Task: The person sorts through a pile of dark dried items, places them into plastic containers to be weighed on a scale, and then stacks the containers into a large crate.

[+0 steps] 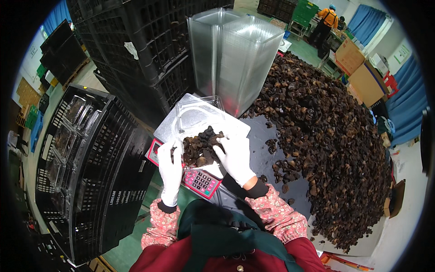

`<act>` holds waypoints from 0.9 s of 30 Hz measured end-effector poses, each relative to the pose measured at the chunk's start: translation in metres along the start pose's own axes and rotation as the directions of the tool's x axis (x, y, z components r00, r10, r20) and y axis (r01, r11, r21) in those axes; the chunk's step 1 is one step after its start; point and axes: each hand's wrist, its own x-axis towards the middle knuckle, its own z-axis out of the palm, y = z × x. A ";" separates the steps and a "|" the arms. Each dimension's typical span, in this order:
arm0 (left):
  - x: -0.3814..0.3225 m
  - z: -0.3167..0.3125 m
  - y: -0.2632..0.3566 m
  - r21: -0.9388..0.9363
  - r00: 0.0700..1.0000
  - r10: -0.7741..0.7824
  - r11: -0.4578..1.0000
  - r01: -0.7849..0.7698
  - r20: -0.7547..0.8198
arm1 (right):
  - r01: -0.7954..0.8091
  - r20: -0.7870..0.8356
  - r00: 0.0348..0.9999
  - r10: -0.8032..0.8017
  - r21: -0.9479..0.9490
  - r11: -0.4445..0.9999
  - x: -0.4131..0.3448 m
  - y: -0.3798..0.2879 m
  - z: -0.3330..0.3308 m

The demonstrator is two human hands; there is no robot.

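A clear plastic clamshell box [200, 99] lies with its lid open on the metal pan of a digital scale [238, 126]. Dark wood ear mushrooms [200, 149] fill its near half. My left hand [171, 166], in a white glove, is at the box's left edge, with a dark piece showing by its fingers. My right hand [235, 158], also gloved, touches the mushrooms at the right side with thumb and fingers curved; whether it grips a piece is unclear. The scale's red keypad [201, 183] faces me below the box.
A large heap of wood ear mushrooms [323, 136] covers the table at right. Nested clear containers [244, 57] stand behind the scale. Black crates [136, 68] rise behind left; a stack of black crates [112, 180] at left holds filled clear boxes [61, 142]. A person [328, 22] stands far off.
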 end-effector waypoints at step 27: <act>-0.025 0.017 0.092 -0.468 0.867 -0.163 0.787 0.402 0.470 | -0.467 0.274 0.880 0.388 0.652 0.598 -0.042 -0.031 -0.061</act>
